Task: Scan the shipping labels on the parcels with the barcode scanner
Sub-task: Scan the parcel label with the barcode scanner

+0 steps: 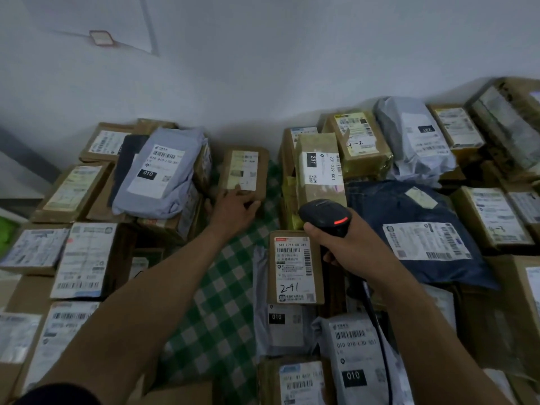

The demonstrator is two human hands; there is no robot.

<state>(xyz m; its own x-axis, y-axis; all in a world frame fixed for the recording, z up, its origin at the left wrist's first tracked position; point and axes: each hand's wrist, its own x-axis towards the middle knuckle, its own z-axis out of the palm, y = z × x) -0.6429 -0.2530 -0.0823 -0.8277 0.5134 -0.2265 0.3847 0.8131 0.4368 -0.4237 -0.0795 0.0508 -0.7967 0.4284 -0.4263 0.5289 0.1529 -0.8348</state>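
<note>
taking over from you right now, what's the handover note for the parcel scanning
Left hand: fingers rest on the near end of the small brown cardboard box with a pale label, near the wall.
Right hand: grips the black handheld barcode scanner, red light lit.
Labelled parcels lie around on the green-and-white checked cloth.
Done: cannot tell which are scanned.
Left: likely that box's label, then the others.

Open lane along the green checked cloth [222, 302], running toward the wall [292, 68]; left of the cloth stacked cartons [81, 258] hem it, right of the cloth the box marked 241 [295, 267] and grey mailers [285, 328] overlap its edge, its far end blocked by a small brown box [244, 173].
</note>
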